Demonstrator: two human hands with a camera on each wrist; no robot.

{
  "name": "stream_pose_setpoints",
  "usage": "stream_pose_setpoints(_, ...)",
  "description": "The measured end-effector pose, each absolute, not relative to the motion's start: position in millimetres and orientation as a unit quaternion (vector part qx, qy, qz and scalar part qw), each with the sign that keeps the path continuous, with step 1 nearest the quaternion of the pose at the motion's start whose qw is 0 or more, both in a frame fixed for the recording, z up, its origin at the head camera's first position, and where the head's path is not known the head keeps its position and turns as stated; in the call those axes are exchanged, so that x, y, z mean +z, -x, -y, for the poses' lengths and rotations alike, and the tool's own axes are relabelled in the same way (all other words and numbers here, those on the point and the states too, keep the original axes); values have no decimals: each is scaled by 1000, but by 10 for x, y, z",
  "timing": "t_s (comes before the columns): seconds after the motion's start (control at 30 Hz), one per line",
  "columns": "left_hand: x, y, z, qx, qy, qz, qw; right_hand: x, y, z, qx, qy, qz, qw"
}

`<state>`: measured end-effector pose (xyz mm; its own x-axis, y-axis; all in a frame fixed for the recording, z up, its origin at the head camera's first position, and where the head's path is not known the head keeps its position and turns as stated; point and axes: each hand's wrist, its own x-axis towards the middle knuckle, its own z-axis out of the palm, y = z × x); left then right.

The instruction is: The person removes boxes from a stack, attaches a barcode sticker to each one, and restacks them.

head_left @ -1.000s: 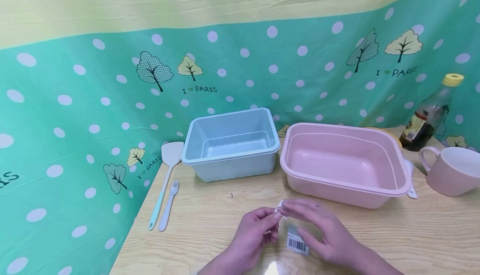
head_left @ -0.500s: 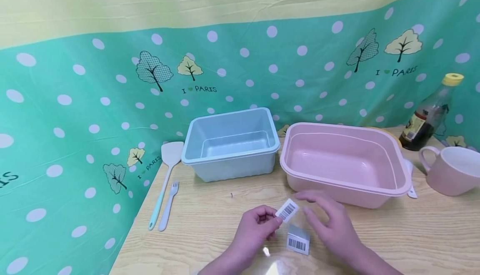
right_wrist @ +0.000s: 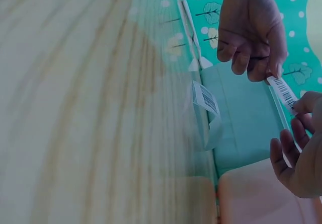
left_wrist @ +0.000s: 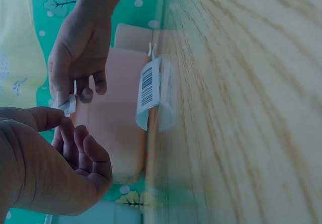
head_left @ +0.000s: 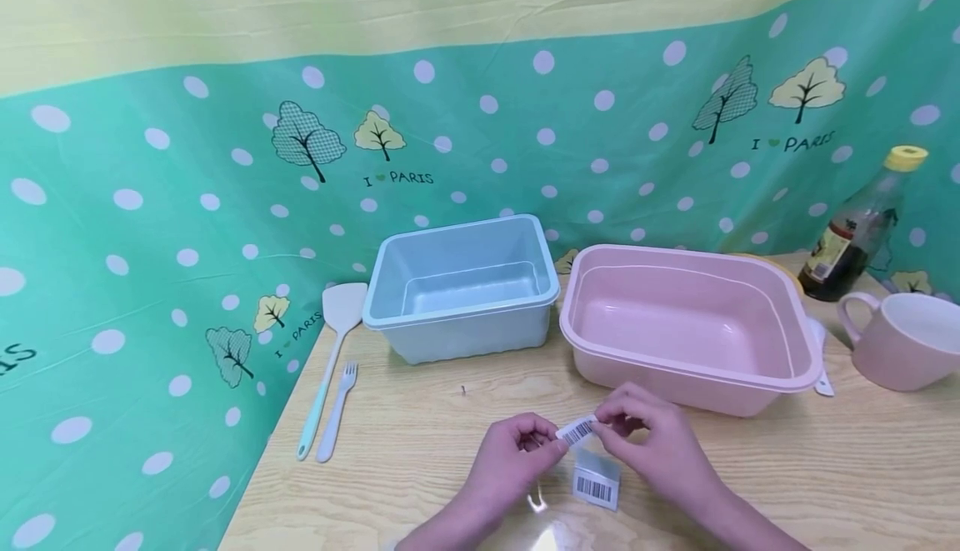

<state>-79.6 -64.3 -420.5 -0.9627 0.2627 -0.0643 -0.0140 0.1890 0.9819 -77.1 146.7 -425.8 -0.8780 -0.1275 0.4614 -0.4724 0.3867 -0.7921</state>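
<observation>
1. Head view: On a pale, grained wooden table (head_left: 420, 409), the left hand (head_left: 510, 463) pinched one end of a small, flat white barcode label (head_left: 577, 430), and the right hand (head_left: 660, 447) pinched the other. A folded barcode strip (head_left: 596, 484) lay just below, between the wrists. Smooth, round-cornered blue basin (head_left: 465, 338) and pink basin (head_left: 675, 380) stood behind, rims outward. Wood grain showed between the left hand and a pale fork (head_left: 337, 413), which lay beside a spatula (head_left: 329, 378); the pink basin's front wall rose close beyond the right hand. Dotted cloth (head_left: 465, 134) hung behind, slightly creased. The frame's right edge cut off a matte pink mug (head_left: 896, 355) near a dark-filled glass bottle (head_left: 843, 242); the pink basin partly hid a white utensil (head_left: 823, 380).

2. Left wrist view: The held label showed almost edge-on at the left fingertips, its print hard to read. The folded strip stood bent, with a curled lower edge, against the shiny wood. The left hand's heel ran out of frame.

3. Right wrist view: The held label stretched taut-looking and slanted between both hands' fingertips, bars showing. The strip looped loosely, apart from the fingers. The right hand was cut off at the frame's edge.
</observation>
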Motion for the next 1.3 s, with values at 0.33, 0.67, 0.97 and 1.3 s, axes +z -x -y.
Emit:
stream_pose_setpoints(0.33, -4180, 872, 684, 600, -88, -790, 93, -4277, 731, -1522, 564, -141, 809, 88)
stream_pose_setpoints(0.67, -4191, 973, 444, 604, -112, -786, 77, -4274, 687, -1702, 534, -58, 839, 89)
stream_pose_setpoints(0.97, -4248, 1099, 128, 619, -120, -772, 79, -4250, 641, -1886, 532, 20, 843, 77)
stream_pose_setpoints(1.3, -4282, 1163, -169, 601, -135, -784, 76, -4241, 578, -2016, 515, 26, 853, 80)
